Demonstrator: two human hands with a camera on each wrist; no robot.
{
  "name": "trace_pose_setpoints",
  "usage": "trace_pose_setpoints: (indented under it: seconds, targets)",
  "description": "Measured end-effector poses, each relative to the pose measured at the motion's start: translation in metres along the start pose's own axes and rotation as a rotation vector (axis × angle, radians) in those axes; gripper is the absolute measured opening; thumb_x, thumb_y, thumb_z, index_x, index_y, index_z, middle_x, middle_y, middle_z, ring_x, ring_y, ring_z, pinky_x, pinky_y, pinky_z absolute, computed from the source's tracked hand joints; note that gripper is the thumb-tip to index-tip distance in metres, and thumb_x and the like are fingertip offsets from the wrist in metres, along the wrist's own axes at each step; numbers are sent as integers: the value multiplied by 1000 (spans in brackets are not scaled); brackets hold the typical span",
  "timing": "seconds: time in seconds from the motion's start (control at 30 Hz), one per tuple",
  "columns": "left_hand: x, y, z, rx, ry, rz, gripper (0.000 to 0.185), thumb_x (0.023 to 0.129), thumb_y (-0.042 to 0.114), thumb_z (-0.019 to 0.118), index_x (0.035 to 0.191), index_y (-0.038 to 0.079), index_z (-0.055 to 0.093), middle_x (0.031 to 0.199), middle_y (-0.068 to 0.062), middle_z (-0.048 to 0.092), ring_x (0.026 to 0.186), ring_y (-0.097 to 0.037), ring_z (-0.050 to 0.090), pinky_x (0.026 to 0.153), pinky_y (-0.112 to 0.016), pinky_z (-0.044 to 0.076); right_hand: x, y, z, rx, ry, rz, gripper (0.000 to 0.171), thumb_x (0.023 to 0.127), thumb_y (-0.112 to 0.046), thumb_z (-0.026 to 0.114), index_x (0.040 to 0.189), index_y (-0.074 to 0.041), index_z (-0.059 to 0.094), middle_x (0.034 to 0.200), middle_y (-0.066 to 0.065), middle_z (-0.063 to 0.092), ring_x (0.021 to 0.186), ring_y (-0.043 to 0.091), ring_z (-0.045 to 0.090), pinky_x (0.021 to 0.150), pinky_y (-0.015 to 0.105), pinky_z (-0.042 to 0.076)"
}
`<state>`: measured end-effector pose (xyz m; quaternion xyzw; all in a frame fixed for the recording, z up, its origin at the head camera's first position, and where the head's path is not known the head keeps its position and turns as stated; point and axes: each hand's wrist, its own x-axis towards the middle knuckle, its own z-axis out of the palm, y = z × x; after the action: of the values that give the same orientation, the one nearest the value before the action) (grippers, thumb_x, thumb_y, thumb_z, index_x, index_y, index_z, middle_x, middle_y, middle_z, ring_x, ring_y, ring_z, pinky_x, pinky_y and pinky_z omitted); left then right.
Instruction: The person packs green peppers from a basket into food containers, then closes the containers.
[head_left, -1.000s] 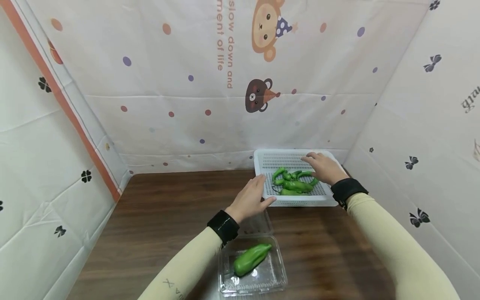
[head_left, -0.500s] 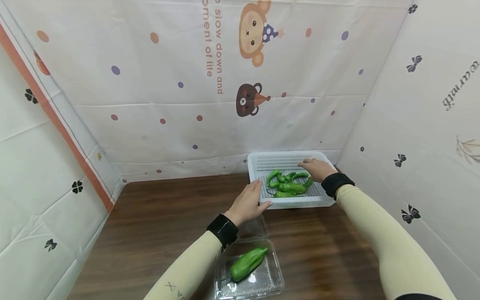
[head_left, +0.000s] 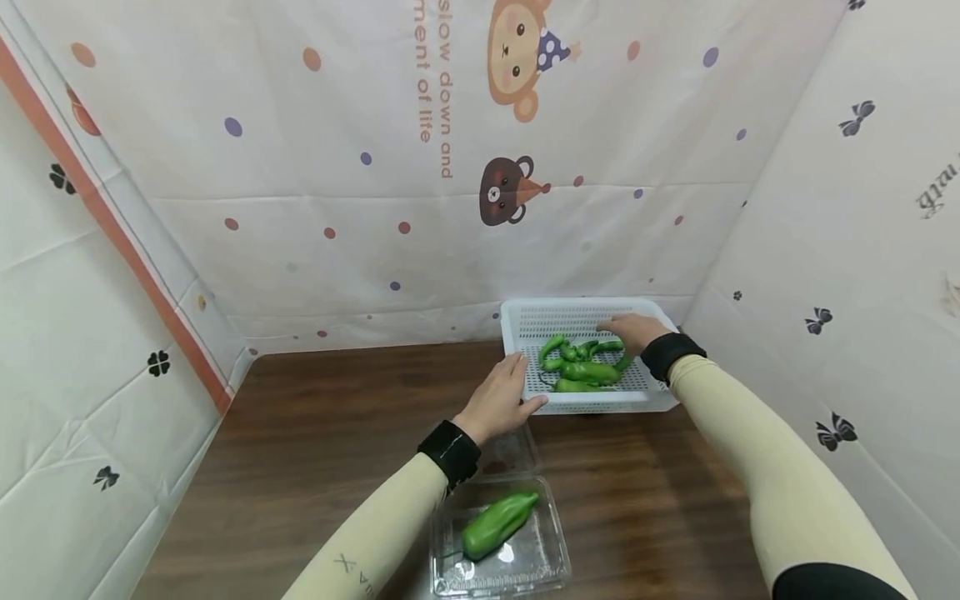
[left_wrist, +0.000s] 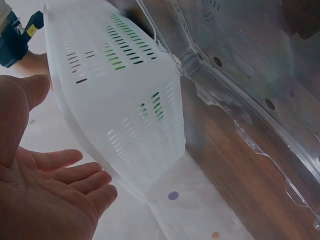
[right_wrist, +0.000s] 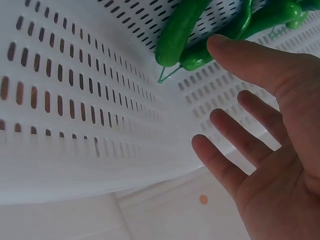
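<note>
At the far right corner of the desk point(head_left: 315, 433), my right hand point(head_left: 633, 332) hangs over the white basket point(head_left: 525, 321), fingers spread and nearly straight, holding nothing; the wrist view shows its fingertips point(right_wrist: 227, 47) just short of the green peppers point(head_left: 583, 367) heaped in the basket's near half. My left hand point(head_left: 498, 398) sits at the basket's near left corner, fingers relaxed and open; from the head camera the fingertips appear to meet the rim, though the wrist view shows a gap between palm point(left_wrist: 45, 200) and basket wall point(left_wrist: 125, 125), so I cannot tell whether it truly touches. By the desk's near edge lies the open clear plastic box point(head_left: 525, 560) with one larger pepper point(head_left: 497, 523) already in its tray, the lid folded back toward the basket.

As I judge it, the step in hand is picking a pepper out of the heap. To do it well, I should steady the basket with the left hand so the light plastic does not slide, then close thumb and forefinger round the body of a single pepper on top of the heap, not its thin stem. The peppers lie tangled, curved ones hooked across each other, so a slow lift should let neighbours fall free inside the basket, not drag over its rim.
</note>
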<state>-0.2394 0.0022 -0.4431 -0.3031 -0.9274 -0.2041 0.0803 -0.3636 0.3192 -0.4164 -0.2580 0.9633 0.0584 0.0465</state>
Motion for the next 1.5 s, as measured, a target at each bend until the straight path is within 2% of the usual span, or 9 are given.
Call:
trace_pose_setpoints:
  seconds: [0.2, 0.43, 0.5, 0.63, 0.93, 1.1, 1.37, 1.5]
  targets:
    - [3, -4, -2, 4, 10, 0, 74, 102, 40, 65, 151, -9, 39, 155, -27, 41, 147, -38, 37, 124, -44, 29, 3, 3, 0, -30, -19, -6, 79, 70, 4, 91, 142, -4, 59, 134, 25, 63, 123, 44, 59, 99, 58, 53]
    - [3, -7, 0, 5, 1, -13, 75, 102, 41, 64, 151, -9, 39, 156, -27, 41, 148, -38, 36, 124, -45, 27, 10, 4, 10, -89, 20, -33, 76, 66, 20, 83, 134, -8, 65, 121, 18, 69, 111, 38, 66, 86, 52, 59]
    - [2, -7, 1, 14, 2, -14, 74, 102, 41, 63, 151, -9, 40, 155, -27, 42, 147, -37, 37, 124, -44, 27, 13, 4, 17, -100, 26, -33, 75, 67, 22, 80, 134, -9, 65, 121, 17, 69, 112, 38, 65, 85, 51, 59]
    - [0, -8, 3, 25, 16, -3, 69, 103, 40, 62, 149, -8, 43, 152, -26, 45, 145, -37, 40, 123, -44, 30, 19, 5, 32, -119, 54, -32, 65, 77, 23, 72, 133, -10, 67, 122, 17, 70, 111, 39, 66, 83, 52, 60]
    - [-6, -7, 6, 23, 20, -24, 68, 103, 40, 63, 148, -8, 44, 152, -25, 46, 145, -36, 41, 122, -45, 31, 31, 7, 57, -261, 85, -81, 52, 87, 16, 65, 130, -13, 66, 109, 16, 72, 89, 34, 70, 61, 43, 59]
    - [-6, -7, 6, 27, 10, -28, 69, 104, 41, 61, 150, -7, 43, 154, -24, 45, 146, -36, 40, 123, -45, 30, 32, 9, 68, -286, 126, -76, 54, 86, 19, 62, 129, -13, 63, 97, 17, 70, 70, 30, 65, 50, 41, 55]
    - [-1, -9, 5, 59, 28, 5, 65, 104, 40, 61, 146, -8, 48, 151, -24, 48, 145, -35, 42, 123, -44, 30, 28, 5, 60, -221, 173, -95, 50, 82, 20, 63, 121, -12, 65, 83, 13, 66, 67, 30, 63, 47, 43, 54]
    - [0, -9, 4, 61, 23, 2, 64, 104, 41, 61, 145, -6, 49, 151, -22, 48, 146, -34, 41, 124, -42, 28, 25, 0, 53, -202, 172, -99, 49, 82, 20, 63, 120, -11, 66, 83, 13, 67, 71, 31, 65, 49, 44, 54]
